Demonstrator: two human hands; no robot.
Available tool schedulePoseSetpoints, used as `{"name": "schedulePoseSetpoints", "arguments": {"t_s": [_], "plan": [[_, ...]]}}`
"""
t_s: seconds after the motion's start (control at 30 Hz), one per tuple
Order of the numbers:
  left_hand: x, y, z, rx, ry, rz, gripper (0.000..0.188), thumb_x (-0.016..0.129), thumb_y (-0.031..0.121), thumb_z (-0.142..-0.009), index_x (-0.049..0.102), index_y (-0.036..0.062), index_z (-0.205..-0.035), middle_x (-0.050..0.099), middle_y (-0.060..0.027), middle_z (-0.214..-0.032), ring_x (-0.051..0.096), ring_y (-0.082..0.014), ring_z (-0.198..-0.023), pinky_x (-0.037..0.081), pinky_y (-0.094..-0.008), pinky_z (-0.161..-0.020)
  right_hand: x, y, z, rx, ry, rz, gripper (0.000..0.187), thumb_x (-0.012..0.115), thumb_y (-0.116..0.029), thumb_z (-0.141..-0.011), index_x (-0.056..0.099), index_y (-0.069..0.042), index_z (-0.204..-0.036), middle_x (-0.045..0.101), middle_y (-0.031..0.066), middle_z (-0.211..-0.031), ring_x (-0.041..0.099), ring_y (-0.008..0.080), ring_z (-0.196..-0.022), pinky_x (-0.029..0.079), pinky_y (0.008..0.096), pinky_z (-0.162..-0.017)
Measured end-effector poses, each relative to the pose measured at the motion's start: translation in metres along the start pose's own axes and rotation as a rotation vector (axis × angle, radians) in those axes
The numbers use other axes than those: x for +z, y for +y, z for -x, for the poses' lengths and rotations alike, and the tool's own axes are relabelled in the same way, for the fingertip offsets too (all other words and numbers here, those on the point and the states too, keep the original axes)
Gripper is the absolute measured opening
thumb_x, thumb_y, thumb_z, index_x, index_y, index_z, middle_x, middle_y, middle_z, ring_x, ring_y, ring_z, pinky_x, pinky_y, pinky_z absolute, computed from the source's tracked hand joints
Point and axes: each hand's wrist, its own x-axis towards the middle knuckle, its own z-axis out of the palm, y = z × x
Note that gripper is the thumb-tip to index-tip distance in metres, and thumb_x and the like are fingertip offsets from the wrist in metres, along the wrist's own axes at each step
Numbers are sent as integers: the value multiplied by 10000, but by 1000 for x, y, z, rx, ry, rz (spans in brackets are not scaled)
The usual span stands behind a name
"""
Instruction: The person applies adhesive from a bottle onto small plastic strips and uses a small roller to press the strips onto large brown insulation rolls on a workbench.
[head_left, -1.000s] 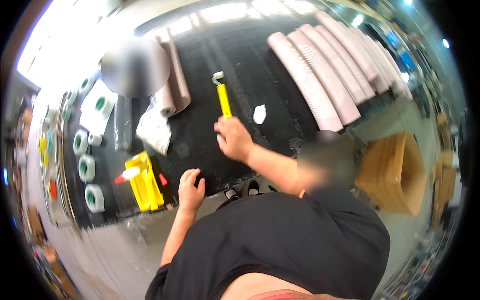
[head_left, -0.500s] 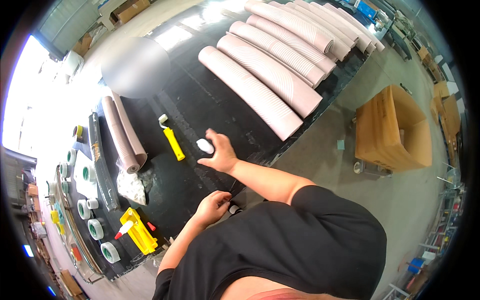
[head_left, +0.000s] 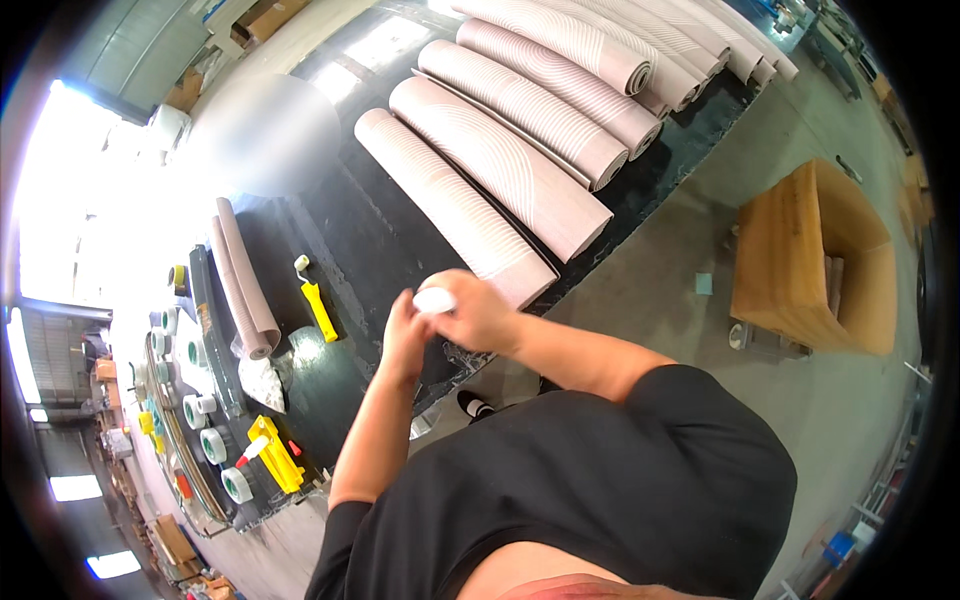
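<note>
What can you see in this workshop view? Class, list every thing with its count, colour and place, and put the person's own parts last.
Work table: one, black top, across the upper middle.
Patterned rolls: about seven or more, pale pink with white lines, side by side on the table's right part.
Thin rolls: two, pale pink, on the table's left part.
Yellow-handled tool: one, yellow with a white head, beside the thin rolls.
Yellow object: one, yellow, at the table's near left end.
Tape rolls: several, green and white, along the far left edge.
Cardboard box: one, brown, open, on the floor at right.
White object: one, small, between both hands.
Left hand: touches the white object.
Right hand: holds it.
</note>
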Motion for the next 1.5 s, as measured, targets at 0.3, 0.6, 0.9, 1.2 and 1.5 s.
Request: {"name": "schedulePoseSetpoints", "arguments": {"t_s": [0.3,0.6,0.9,1.2,1.5], "plan": [[136,68,-131,-287,575,-460,1087,883,335,-671,245,-79,-1448,535,-259,-1296,662,-304,-989,570,-370,-787,-76,45,15,84,321,41,263,731,-149,-873,617,-26,-1075,684,126,-966,666,246,-856,524,339,-774],[-14,2,-6,-63,422,-225,805,843,156,-683,406,-30,-1333,619,-196,-1178,652,-266,-1025,550,-375,-876,-35,46,26,318,-77,-234,223,712,-135,-923,639,-35,-1109,679,17,-1039,619,96,-943,495,266,-857],[-26,-7,40,8,506,-239,721,831,121,-710,411,-27,-1277,615,-191,-1140,642,-256,-1023,545,-371,-879,48,85,-33,273,-14,-287,285,728,-223,-894,623,-20,-1065,679,53,-940,625,142,-855,505,309,-765],[-53,10,68,329,447,-887,974,771,334,-760,246,-59,-1481,312,-268,-1492,249,-438,-1418,238,-475,-1180,108,42,-27,467,-66,-603,250,627,-143,-978,585,-3,-1181,667,73,-1101,618,156,-1013,477,312,-927],[-86,11,96,502,351,-453,696,722,128,-820,389,-22,-1414,505,-199,-1318,496,-330,-1230,403,-418,-1048,144,-10,-31,370,-228,-418,403,701,-156,-923,552,5,-1261,641,99,-1150,612,166,-1053,484,313,-930]]}}
